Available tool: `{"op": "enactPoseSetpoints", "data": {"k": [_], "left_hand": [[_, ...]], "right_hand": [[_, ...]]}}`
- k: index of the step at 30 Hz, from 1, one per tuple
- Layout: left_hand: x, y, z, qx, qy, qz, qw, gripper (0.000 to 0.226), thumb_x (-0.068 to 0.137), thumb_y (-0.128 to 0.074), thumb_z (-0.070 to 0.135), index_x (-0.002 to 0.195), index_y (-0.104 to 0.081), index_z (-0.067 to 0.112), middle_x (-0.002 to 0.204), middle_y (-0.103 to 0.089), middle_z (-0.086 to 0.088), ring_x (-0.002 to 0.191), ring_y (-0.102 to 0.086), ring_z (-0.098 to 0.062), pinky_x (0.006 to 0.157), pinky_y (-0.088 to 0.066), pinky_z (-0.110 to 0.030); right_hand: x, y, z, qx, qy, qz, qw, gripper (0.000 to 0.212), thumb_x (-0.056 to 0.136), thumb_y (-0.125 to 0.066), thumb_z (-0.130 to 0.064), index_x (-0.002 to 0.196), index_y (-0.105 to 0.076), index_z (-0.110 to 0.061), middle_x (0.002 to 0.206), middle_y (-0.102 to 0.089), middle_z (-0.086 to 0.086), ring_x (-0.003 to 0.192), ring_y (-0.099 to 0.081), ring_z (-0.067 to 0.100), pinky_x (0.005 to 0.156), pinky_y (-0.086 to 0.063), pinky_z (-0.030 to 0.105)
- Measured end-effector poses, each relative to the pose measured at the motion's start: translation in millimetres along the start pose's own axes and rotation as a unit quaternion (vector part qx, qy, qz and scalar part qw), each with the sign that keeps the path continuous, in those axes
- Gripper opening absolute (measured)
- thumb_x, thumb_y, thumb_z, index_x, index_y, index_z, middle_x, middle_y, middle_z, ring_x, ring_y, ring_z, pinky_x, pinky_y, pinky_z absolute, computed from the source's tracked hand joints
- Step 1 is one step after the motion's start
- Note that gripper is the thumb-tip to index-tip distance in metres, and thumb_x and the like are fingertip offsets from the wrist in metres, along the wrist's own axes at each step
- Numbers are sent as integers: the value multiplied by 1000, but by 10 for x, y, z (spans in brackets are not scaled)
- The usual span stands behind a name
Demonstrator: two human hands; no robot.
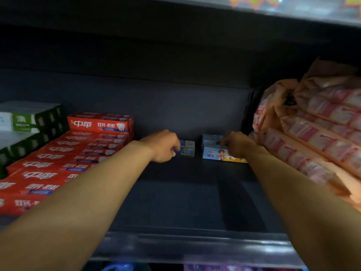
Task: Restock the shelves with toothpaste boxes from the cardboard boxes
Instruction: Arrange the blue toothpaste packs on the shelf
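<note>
Reaching deep into a dark shelf (187, 202), both arms stretch to its back. The left hand (163, 146) curls round a small blue box (188, 149); the right hand (235, 144) grips a cartoon box (214, 154) just beside it. Red boxes (64, 159) lie stacked left, pink packs (316, 133) right.

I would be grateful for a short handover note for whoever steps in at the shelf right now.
Left hand: grip closed on a small blue-green box at the back of the shelf.
Right hand: fingers on the children's toothpaste boxes, also at the back.
Done: red toothpaste boxes fill the left side; pink wrapped packs sit right.
Left: the middle of the shelf needs filling. No cardboard boxes in view.
</note>
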State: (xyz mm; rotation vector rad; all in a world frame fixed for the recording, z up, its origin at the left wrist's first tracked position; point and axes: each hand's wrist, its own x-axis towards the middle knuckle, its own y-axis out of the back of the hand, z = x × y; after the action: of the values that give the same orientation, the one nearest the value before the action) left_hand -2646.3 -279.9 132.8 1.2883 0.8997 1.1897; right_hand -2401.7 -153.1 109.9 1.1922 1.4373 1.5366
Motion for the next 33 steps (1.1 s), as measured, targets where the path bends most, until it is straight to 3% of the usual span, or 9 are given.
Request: {"op": "enactPoseSetpoints", "data": {"k": [8,11,19,26,33], "left_hand": [[3,-35,9,5,6,-5,1000,31,93,-60,17,123,-64,14,125,-63,-5,115,-59,-21,98,-47,-32],[5,-30,33,9,5,-4,1000,30,92,-60,17,121,-66,16,124,-64,-5,113,-60,-22,97,-48,-32],[-118,75,7,7,23,-9,1000,30,93,-59,17,123,-65,16,126,-63,-5,115,-59,-23,100,-47,-38],[-749,218,209,10,35,8,999,30,92,-58,16,121,-65,17,124,-63,-7,112,-60,-25,97,-49,-37],[-1891,272,461,31,53,29,998,28,91,-58,17,117,-67,20,120,-65,-8,110,-61,-28,94,-51,-40]], "right_hand": [[85,-48,-16,-16,-20,16,1000,40,86,-60,-16,126,-57,-15,132,-54,14,119,-54,35,96,-46,38],[85,-28,-23,-20,-23,17,999,34,86,-58,-14,120,-58,-15,129,-55,14,117,-55,34,94,-47,38],[-66,100,-151,-18,0,11,1000,42,86,-60,-16,129,-56,-19,134,-52,12,122,-51,32,100,-45,39],[-802,353,-666,7,54,32,998,37,83,-58,-9,118,-59,-22,120,-60,6,110,-56,28,85,-46,33],[-2079,556,-1429,33,138,71,987,28,83,-54,-8,103,-64,-24,109,-66,8,102,-59,33,80,-47,37]]}}
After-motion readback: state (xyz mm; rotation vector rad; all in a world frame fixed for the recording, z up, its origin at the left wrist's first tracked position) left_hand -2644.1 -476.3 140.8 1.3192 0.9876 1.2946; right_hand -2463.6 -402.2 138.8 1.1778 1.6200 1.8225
